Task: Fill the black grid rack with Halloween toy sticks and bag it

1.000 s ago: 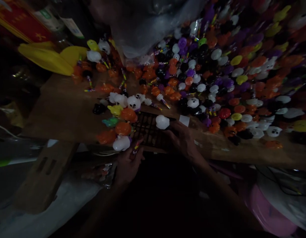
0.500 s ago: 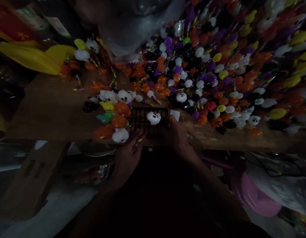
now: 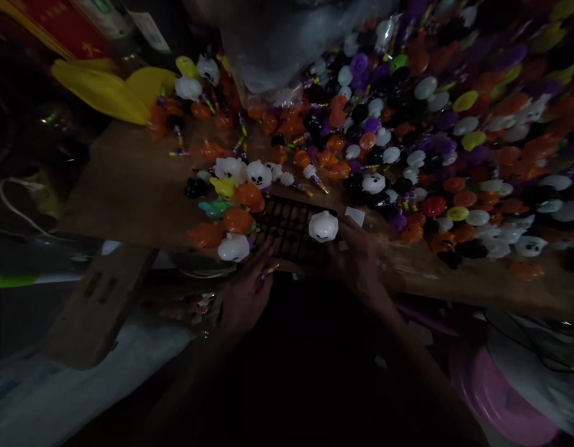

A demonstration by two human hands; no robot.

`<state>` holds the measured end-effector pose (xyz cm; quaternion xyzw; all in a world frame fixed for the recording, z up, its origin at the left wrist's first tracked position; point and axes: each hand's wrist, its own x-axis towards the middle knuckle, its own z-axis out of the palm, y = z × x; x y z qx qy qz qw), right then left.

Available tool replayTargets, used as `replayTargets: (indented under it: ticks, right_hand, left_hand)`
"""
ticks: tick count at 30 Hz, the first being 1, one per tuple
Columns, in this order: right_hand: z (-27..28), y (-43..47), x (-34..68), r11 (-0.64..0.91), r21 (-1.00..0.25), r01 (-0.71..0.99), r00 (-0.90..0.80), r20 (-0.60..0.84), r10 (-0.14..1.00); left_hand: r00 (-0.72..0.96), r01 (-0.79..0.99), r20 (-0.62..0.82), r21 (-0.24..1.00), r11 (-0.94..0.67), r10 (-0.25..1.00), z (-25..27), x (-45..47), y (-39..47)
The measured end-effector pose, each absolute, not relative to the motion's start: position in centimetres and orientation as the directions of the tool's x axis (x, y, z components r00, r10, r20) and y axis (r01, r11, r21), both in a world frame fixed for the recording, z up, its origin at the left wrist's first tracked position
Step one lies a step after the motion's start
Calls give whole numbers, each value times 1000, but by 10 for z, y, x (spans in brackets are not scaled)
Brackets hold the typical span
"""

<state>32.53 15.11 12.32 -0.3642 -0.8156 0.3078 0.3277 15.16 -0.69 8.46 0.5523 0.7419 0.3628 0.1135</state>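
In my left hand (image 3: 247,292), at the table's front edge, a thin multicoloured stick (image 3: 269,271) is held with the fingers curled round it. My right hand (image 3: 361,257) has its fingers, blurred by motion, closed at the right end of a black grid tray (image 3: 291,226). Right by those fingertips, above the tray, is a white plastic head (image 3: 322,226), seemingly gripped from below; its underside is hidden. Left of the tray lie orange heads (image 3: 237,220), a white head (image 3: 234,247), a yellow one (image 3: 223,186) and a green one (image 3: 213,208).
A large heap of orange, white, purple and black plastic figures (image 3: 426,155) covers the right and back of the wooden table (image 3: 114,192). A clear plastic bag (image 3: 272,56) stands behind. A white paper square (image 3: 355,215) lies beside my right hand. Lower right is a pink tub (image 3: 510,397).
The white head has turned, its face now tipped downward, and has shifted right over the tray along with my right hand. My left hand still keeps the stick. The whole view has swung and tilted.
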Motion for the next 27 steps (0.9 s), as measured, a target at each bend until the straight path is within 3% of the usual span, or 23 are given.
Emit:
replayTargets:
  ticks: [4, 9, 14, 18, 23, 27]
  right_hand:
    - [111, 145, 302, 509, -808, 296, -519, 312, 796]
    - [96, 128, 284, 355, -899, 257, -545, 169, 821]
    - [93, 120, 274, 364, -899, 242, -583, 166, 796]
    - [89, 119, 271, 394, -890, 227, -580, 201, 789]
    - [81, 121, 270, 322, -917, 236, -530, 156, 834]
    - [82, 120, 268, 312, -919, 239, -519, 151, 842]
  left_hand:
    - [-269, 845, 297, 530, 76, 916, 77, 154, -26]
    - [-218, 882, 380, 470, 15, 899, 66, 153, -32]
    - [-198, 905, 352, 423, 33, 915, 58, 151, -31]
    - [-223, 892, 266, 443, 86, 938, 53, 150, -31]
    - [-241, 884, 240, 453, 111, 940, 57, 149, -29]
    - [-325, 799, 235, 587, 132, 916, 59, 150, -28]
